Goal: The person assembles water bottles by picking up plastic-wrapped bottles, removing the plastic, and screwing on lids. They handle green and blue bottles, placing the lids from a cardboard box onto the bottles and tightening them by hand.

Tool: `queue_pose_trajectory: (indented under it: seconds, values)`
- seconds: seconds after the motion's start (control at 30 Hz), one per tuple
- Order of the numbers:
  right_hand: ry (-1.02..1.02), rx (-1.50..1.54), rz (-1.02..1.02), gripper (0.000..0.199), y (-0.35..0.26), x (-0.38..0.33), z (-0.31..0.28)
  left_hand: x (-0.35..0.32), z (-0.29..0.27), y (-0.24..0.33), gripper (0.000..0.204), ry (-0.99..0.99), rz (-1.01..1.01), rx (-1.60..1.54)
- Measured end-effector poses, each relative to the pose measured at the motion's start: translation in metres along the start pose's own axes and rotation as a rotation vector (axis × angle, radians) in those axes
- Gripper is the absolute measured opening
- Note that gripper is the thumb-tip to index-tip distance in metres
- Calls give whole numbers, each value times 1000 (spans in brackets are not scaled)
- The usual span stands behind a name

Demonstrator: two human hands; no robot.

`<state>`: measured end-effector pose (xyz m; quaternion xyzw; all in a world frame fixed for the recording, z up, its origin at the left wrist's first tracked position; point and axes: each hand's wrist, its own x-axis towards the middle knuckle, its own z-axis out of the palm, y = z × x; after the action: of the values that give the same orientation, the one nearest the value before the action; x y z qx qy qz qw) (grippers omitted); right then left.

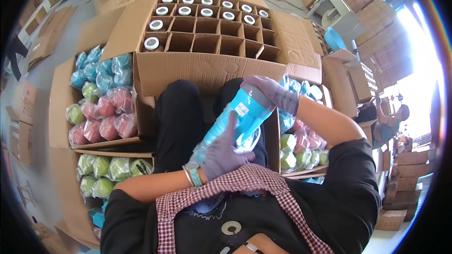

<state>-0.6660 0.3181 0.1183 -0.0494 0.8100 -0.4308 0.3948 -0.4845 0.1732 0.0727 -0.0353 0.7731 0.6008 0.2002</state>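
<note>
Centrally, a blue bottle (245,110) slants over the legs (179,108), before the near edge of the divided box (160,63). The right hand (277,92) closes round its grey end; the left hand (223,154) grips the lower body through clear wrap (211,136). The step, apparently handling the wrap, probably goes best with the grey end held steady and the wrap smoothed flat, not pinched. White lids (206,12) line the box's far rows and reach its near left corner. Wrapped goods (123,101) in blue, red and green crowd cartons (61,94) on either side. The upright near wall (212,68) and spread flaps (132,30) may hamper reaching.
</note>
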Motion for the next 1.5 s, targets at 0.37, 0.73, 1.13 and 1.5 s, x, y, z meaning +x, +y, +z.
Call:
queue_pose_trajectory:
  seconds: [0.37, 0.73, 1.13, 1.5]
  values:
    - [-202, -492, -828, 32, -16, 6, -1, 22, -20, -19, 79, 332, -26, -168]
    - [-307, -1057, -1202, 22, -85, -85, -20, 6, -88, -58, 96, -428, 274, -707]
    - [-74, -1378, -877, 22, -70, -102, 13, -10, -53, -67, 100, -185, 350, -804]
    - [268, 158, -666, 25, 48, -13, 5, -33, -45, -69, 103, 200, 462, -138]
